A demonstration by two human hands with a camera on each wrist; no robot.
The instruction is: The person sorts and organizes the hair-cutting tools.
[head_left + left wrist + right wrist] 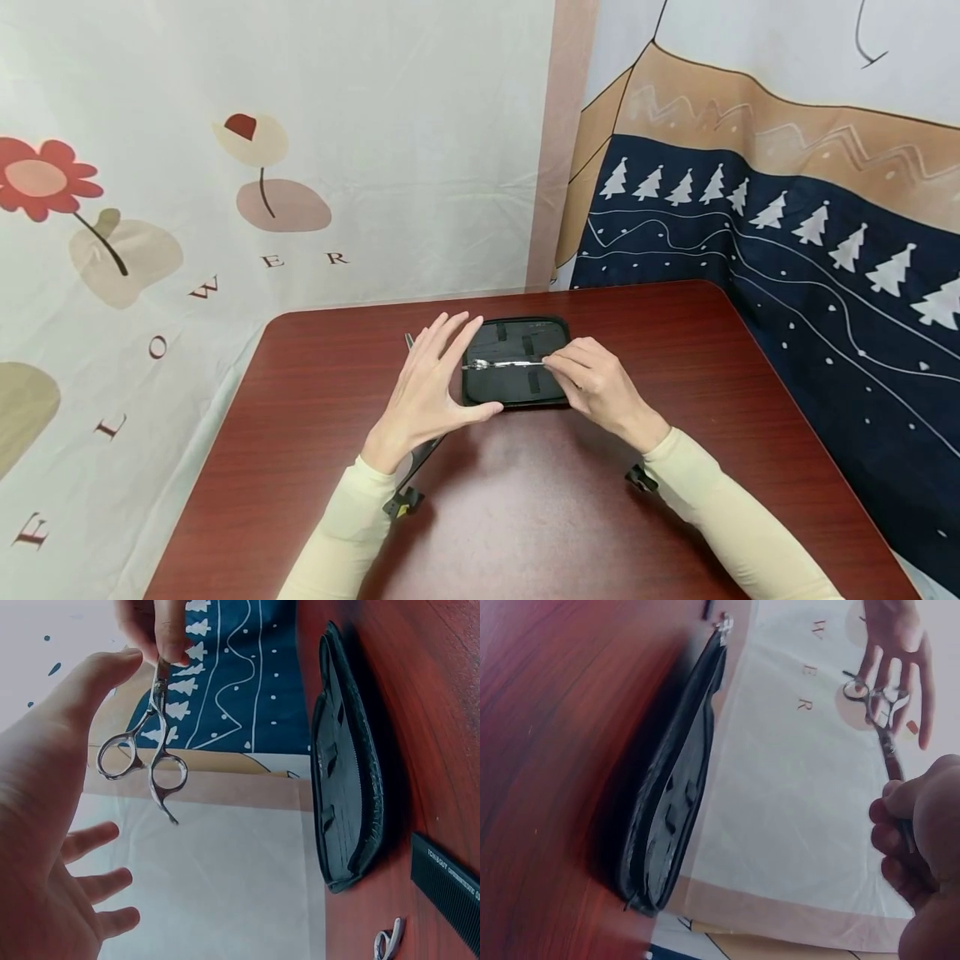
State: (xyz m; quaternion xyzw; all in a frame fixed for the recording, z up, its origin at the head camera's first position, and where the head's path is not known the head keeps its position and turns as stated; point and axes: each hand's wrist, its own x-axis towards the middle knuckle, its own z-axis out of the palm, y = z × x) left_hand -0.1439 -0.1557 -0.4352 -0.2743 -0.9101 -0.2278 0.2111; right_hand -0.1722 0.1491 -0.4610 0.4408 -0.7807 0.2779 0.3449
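My right hand [596,383] grips a pair of silver hairdressing scissors [159,701] by the blade end. The finger rings and curved finger rest point left, toward my left hand. Held above the table, the scissors overlap an opened black zip case [495,387] in the head view. My left hand [423,387] is spread wide beside the ring handles, thumb apart from the fingers, with nothing in it. Inside the case, small dark loops show along the lining. Most of the blades are hidden by the right hand's fingers.
Left of the case, a black comb [450,881] lies on the reddish-brown table [517,500]. A silver ring handle [386,943] shows near it at the frame's edge. Printed cloth hangs [420,167] stand behind the table's back edge.
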